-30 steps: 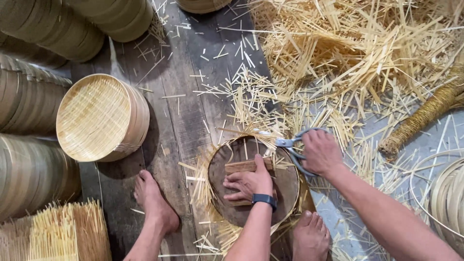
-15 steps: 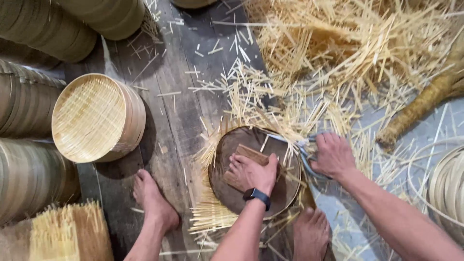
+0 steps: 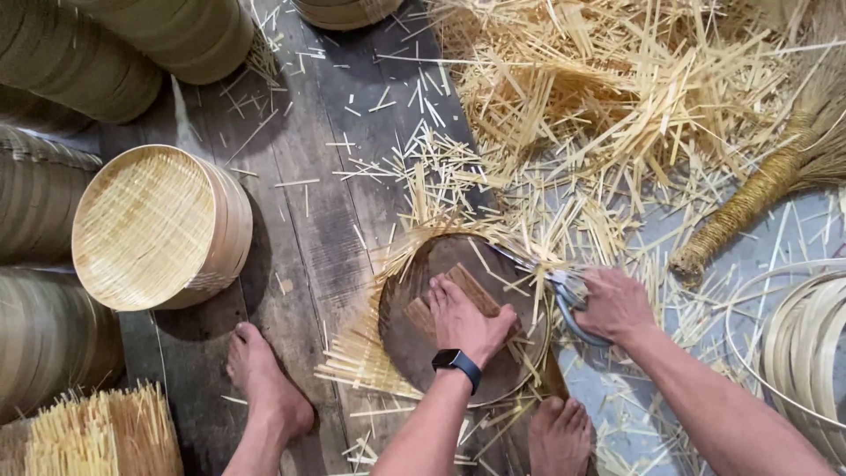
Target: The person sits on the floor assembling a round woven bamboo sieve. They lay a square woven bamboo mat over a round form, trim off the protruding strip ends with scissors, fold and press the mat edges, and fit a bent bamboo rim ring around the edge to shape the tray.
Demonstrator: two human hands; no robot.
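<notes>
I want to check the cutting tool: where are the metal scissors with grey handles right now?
In the head view, the metal scissors are right of centre, gripped in the right hand, blades at the upper right rim of the round dark wooden board.

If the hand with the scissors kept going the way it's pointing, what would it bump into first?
The right hand holds scissors pointing up-left along the round disc's rim. It would probably first meet the bamboo strips sticking out past that rim, right at the blades. Depth is hard to judge from above.
</notes>
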